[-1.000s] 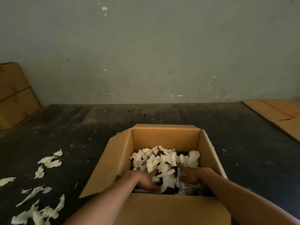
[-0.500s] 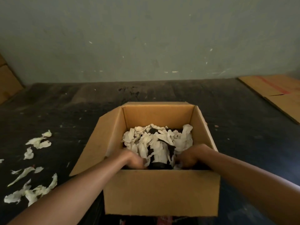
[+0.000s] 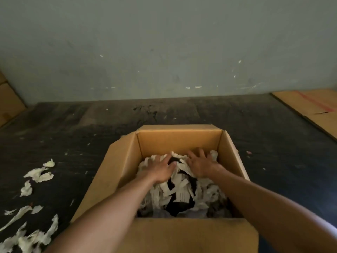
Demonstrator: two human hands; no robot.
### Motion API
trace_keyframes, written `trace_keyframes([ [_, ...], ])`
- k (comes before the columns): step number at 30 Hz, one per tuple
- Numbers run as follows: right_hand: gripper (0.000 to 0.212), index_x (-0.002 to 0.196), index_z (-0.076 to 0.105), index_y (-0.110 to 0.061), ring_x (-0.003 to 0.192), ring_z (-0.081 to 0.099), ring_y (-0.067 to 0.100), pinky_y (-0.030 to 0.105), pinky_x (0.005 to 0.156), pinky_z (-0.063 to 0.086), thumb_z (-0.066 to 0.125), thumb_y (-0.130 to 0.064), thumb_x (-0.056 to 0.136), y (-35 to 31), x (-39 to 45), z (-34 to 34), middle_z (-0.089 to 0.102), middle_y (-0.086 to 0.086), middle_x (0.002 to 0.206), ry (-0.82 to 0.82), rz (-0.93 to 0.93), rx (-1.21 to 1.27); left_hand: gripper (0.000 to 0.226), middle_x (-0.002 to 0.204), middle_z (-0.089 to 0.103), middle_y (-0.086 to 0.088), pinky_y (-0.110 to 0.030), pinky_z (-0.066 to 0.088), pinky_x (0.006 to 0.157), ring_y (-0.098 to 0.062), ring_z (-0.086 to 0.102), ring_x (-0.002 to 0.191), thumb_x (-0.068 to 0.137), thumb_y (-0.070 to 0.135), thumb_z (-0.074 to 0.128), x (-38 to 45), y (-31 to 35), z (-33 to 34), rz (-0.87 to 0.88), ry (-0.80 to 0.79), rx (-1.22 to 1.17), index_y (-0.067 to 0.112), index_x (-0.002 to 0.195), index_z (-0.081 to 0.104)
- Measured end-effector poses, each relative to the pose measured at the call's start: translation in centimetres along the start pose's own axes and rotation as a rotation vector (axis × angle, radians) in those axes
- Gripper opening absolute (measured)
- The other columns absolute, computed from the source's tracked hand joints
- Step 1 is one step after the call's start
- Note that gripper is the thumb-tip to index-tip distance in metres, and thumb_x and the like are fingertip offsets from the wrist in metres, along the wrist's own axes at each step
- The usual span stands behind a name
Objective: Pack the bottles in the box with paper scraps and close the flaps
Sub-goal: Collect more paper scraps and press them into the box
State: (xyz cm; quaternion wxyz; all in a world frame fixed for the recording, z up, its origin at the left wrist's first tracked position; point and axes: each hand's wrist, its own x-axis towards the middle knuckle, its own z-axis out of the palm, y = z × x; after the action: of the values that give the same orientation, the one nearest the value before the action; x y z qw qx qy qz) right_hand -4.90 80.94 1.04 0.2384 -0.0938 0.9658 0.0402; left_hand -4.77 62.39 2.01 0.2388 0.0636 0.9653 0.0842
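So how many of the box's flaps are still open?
4, all open. Left flap leans outward, right flap stands up, far flap is folded back, near flap hangs toward the person.

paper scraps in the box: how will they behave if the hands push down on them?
The paper scraps look thin and crumpled, so probably floppy and light, compressing rather than resisting. They lie loose, so both hands likely shift them sideways, exposing more of the dark bottle.
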Motion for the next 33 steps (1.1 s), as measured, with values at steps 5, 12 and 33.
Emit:
trace_keyframes([
  [5, 0.09, 0.15, -0.014, -0.042, 0.134, -0.038, 0.054, 0.082, 0.102, -0.004, 0.053, -0.045, 0.09, 0.5, 5.3, 6.4, -0.036, 0.003, 0.158, -0.012, 0.085, 0.078, 0.06, 0.162, -0.028, -0.001, -0.064, -0.007, 0.116, -0.041, -0.022, 0.148, 0.099, 0.059, 0.007, 3.3, 2.2, 4.3, -0.172, -0.068, -0.179, 0.045, 0.151, -0.02],
  [12, 0.086, 0.149, -0.024, -0.04, 0.138, -0.039, 0.043, 0.077, 0.107, -0.006, 0.046, -0.04, 0.098, -0.4, 4.2, 7.5, -0.041, 0.007, 0.155, -0.025, 0.219, 0.222, 0.058, 0.165, -0.018, -0.004, -0.066, -0.014, 0.113, -0.047, -0.015, 0.147, 0.1, 0.058, 0.002, 4.1, 3.3, 6.5, -0.189, 0.066, -0.208, 0.044, 0.153, -0.015],
  [33, 0.082, 0.151, -0.025, -0.031, 0.149, -0.016, 0.035, 0.057, 0.12, 0.005, 0.039, -0.048, 0.101, -0.3, -4.9, 2.7, -0.028, 0.012, 0.16, -0.278, 0.111, 0.125, 0.091, 0.156, -0.039, 0.0, -0.066, -0.006, 0.115, -0.047, -0.028, 0.143, 0.085, 0.083, 0.016, -3.5, -0.7, 5.0, -0.072, -0.177, 0.161, 0.037, 0.145, -0.035],
])
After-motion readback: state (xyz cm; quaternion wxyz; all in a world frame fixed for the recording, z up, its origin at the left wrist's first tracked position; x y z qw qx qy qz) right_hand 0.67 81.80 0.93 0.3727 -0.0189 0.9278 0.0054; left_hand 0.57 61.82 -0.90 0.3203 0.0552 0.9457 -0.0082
